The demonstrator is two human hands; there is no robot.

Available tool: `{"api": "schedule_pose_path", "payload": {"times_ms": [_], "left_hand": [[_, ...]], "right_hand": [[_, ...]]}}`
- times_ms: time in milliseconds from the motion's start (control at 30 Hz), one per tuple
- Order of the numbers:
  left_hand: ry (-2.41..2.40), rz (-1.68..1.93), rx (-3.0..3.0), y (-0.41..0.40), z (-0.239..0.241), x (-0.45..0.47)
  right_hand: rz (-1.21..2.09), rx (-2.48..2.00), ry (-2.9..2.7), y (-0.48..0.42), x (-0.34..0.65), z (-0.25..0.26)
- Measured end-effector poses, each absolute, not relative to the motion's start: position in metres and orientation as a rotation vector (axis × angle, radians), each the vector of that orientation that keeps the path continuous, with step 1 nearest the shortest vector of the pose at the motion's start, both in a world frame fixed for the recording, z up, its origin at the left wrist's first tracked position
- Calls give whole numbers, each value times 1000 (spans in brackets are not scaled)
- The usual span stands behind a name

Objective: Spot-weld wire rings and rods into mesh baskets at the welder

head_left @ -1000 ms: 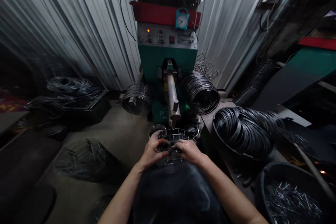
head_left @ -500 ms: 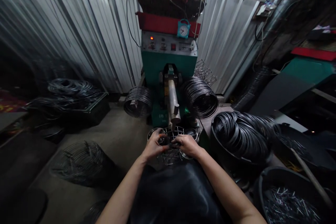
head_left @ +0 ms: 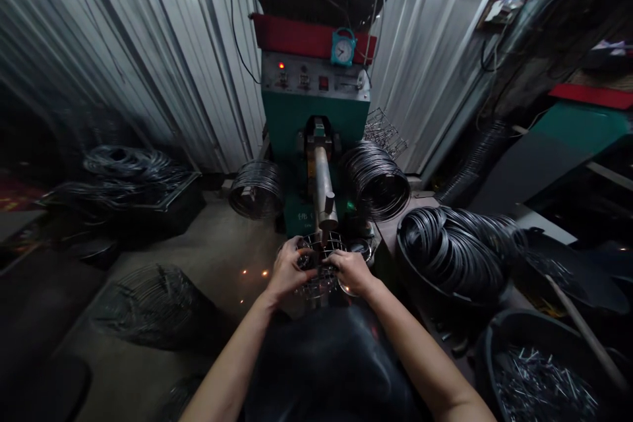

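Both hands grip a small round wire basket (head_left: pixel 320 262) right under the metal arm (head_left: pixel 321 184) of a green welding machine (head_left: pixel 316 119). My left hand (head_left: pixel 288 270) clasps the basket's left side, fingers curled on its rim. On the right side my right hand (head_left: pixel 352 271) does the same. The arm's tip touches the basket's top rim. A few sparks (head_left: pixel 252 273) glow on the floor to the left of my left hand.
Black tubs of wire rings (head_left: pixel 455 250) and short wire pieces (head_left: pixel 539 382) stand at the right. Wire coils (head_left: pixel 378 178) hang on either side of the machine. More coils (head_left: pixel 128 171) and a wire cage (head_left: pixel 148 306) lie on the floor at the left. Corrugated metal walls stand behind.
Both hands have pushed the wire basket forward and up against the machine arm's tip. Sparks have appeared on the floor at the left.
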State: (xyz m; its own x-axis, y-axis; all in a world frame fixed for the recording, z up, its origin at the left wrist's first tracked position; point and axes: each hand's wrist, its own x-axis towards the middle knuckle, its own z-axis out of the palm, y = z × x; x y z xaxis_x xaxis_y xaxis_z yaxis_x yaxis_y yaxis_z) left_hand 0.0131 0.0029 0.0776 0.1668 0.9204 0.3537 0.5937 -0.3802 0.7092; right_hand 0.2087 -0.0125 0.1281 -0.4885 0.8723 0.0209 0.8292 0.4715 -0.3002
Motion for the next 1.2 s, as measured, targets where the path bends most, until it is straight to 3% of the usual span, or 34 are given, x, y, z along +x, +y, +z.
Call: {"api": "schedule_pose_path", "payload": {"times_ms": [633, 800, 900, 1067, 1200], "left_hand": [[1624, 1015, 1918, 6, 90, 24], [1582, 1029, 1904, 9, 88, 23], [1591, 1029, 1919, 9, 90, 21], [1617, 1009, 1998, 7, 93, 19], [1691, 1047, 2053, 9, 93, 21]], "right_hand": [[400, -1496, -2410, -2, 205, 120], [499, -1337, -1981, -18, 211, 111], [712, -1358, -1516, -36, 224, 97], [1370, -1374, -767, -65, 245, 63], [1585, -1272, -388, -80, 251, 44]]}}
